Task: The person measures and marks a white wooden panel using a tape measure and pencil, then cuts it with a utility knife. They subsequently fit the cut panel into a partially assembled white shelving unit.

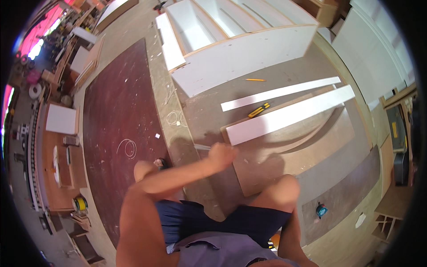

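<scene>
Left hand (222, 155) is fisted around a thin white strip (202, 147), the white board (289, 115) lying at two o'clock.

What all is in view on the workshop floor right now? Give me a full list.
white board: 1, white, on the floor just ahead of the hand
thin white strip: 1, white, beyond the board
yellow utility knife: 1, yellow and black, between strip and board
pencil: 1, orange, floor near the cabinet
cabinet carcass: 1, white, lying at top centre
dark sheet: 1, dark red-brown, floor on the left
tape measure: 1, teal, floor at lower right
brown panel: 1, under the white board
left hand: 1, fist reaching to the near end of the white board, holding a thin light piece
right hand: not in view
knees: 2, bare, above dark shorts
</scene>
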